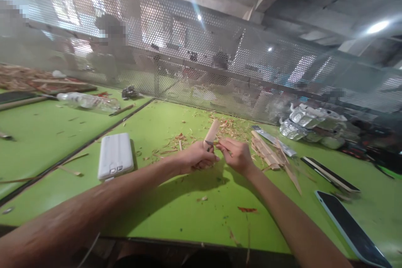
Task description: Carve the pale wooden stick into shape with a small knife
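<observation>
We stand at a green counter (176, 201) backed by a perforated metal screen (220, 71), with wood shavings (185, 140) scattered over the middle of it.

Our left hand (196, 157) is clenched around the lower end of a short wooden stick (212, 132), which rises tilted up and away from the fist, its pale rounded tip clear of the fingers. Our right hand (237, 155) sits just beside the left, its fingers (224, 145) pinched together and reaching across to the stick right where it leaves the left fist. Something small and dark shows between the two hands at that spot; we cannot tell what it is, nor whether the right fingers grip it. Both hands hover a little above the counter, over their own shadow.

Just right of the right hand lies a loose heap of thin wood strips (266, 153), and beyond it a long flat metal strip (273, 139). Farther right rest crumpled foil packages (310, 125), a dark flat bar (329, 173) and a phone (351, 228) near the counter's edge. To the left, well apart from the hands, lies a white ribbed case (115, 155), and far left a clear plastic bottle (89, 101) on its side.
</observation>
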A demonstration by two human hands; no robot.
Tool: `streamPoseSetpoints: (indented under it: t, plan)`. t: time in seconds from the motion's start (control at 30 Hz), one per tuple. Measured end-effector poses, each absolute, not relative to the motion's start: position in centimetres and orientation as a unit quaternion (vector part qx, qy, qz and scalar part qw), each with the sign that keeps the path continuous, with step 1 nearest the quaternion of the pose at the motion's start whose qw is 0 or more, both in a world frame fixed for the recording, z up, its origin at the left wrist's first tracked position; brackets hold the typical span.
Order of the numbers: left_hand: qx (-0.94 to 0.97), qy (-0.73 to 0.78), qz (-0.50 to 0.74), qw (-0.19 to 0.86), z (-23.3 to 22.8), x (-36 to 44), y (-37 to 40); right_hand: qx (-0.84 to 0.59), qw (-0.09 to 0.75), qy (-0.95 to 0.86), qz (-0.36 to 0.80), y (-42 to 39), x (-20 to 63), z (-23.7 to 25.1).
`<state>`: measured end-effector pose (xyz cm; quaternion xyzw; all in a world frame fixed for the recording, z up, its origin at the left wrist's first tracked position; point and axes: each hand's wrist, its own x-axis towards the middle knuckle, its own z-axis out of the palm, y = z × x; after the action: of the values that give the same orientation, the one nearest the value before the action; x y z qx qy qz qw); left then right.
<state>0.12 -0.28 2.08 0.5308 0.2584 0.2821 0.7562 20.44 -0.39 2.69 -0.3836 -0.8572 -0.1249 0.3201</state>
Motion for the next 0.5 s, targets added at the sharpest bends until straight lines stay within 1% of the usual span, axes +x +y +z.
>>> streamPoseSetpoints:
  t: [0.07,0.17,0.27,0.4,0.5]
  plan:
    - [0.534,0.269,0.272,0.754,1.9,0.2,-0.4,-0.392,0.315,-0.851,-0.151,0.2,21.0,2.6]
    - [0.543,0.283,0.238,0.754,1.6,0.6,-0.5,-0.423,0.332,-0.826,-0.168,1.1,22.4,2.5]
    - [0.539,0.29,0.224,0.759,1.2,1.1,-0.2,-0.457,0.319,-0.81,-0.181,1.8,23.1,2.5]
    - [0.519,0.279,0.22,0.777,0.7,0.8,0.4,-0.47,0.29,-0.816,-0.17,2.4,22.6,2.0]
    - [0.549,0.292,0.209,0.755,0.8,0.4,0.0,-0.512,0.297,-0.792,-0.153,3.4,23.9,1.8]
